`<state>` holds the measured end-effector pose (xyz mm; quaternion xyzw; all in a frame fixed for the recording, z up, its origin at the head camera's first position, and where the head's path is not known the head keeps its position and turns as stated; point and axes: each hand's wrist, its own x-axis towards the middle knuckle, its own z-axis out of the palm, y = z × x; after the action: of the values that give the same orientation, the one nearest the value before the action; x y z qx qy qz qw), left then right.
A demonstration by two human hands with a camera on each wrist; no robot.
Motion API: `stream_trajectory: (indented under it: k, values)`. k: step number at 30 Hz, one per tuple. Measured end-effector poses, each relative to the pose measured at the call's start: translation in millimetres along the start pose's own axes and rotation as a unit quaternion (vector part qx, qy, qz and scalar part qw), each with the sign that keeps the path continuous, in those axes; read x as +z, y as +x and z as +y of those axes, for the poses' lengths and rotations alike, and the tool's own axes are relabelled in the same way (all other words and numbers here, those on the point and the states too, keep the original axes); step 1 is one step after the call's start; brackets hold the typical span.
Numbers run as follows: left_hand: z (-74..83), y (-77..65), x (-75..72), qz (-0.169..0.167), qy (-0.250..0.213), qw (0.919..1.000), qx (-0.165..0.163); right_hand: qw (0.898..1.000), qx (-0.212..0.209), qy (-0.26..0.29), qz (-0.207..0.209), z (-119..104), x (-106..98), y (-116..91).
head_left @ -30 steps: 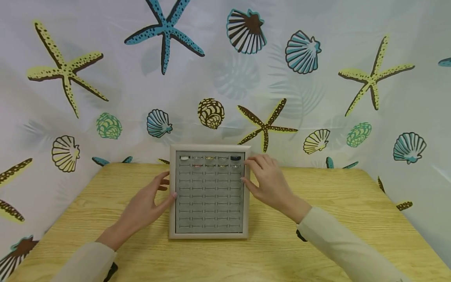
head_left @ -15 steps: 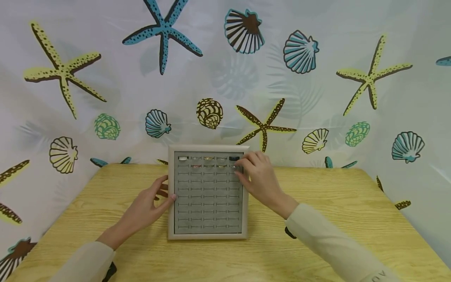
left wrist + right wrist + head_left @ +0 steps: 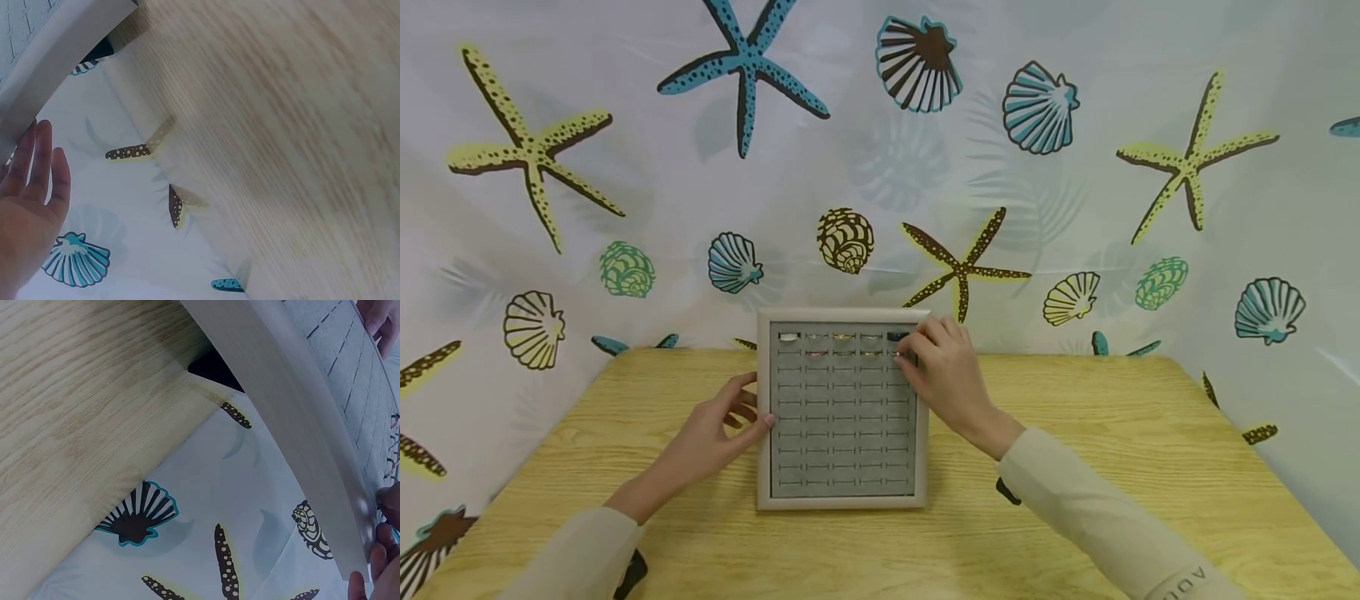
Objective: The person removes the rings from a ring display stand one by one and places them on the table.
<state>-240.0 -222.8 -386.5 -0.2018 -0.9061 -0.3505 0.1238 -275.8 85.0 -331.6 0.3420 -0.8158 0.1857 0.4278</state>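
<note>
A ring display (image 3: 842,450), a grey slotted pad in a pale frame, stands upright on the table. My left hand (image 3: 711,437) holds its left edge, thumb on the front and the other fingers behind. At the right end of the second row, my right hand (image 3: 951,375) pinches a small ring (image 3: 897,355) between thumb and forefinger; most of it is hidden. A dark blue ring (image 3: 895,337) sits just above, partly covered by the fingers. Also in the top rows are a white ring (image 3: 788,337), a reddish ring (image 3: 817,354) and several thin bands. Lower slots hold no rings.
The wood-grain table (image 3: 1075,500) spreads out on both sides of the display. A white cloth (image 3: 685,183) printed with starfish and shells hangs behind it. In the right wrist view, a black support (image 3: 215,370) shows behind the frame.
My right hand has moved left from the frame's right edge onto the second row's last ring and now pinches it. The left hand keeps its hold; the view has shifted slightly.
</note>
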Motion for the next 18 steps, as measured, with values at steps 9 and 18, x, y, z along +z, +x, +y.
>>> stream_trajectory:
  k: [9,18]
  values:
    - [-2.1,1.1,-0.6,-0.009,-0.025,0.9996,-0.001,1.000,0.010,0.021,-0.002,0.2,-0.5,0.3]
    - [-0.9,1.7,-1.4,-0.013,-0.031,0.9994,-0.011,1.000,0.010,0.024,-0.002,-0.6,-2.4,1.2]
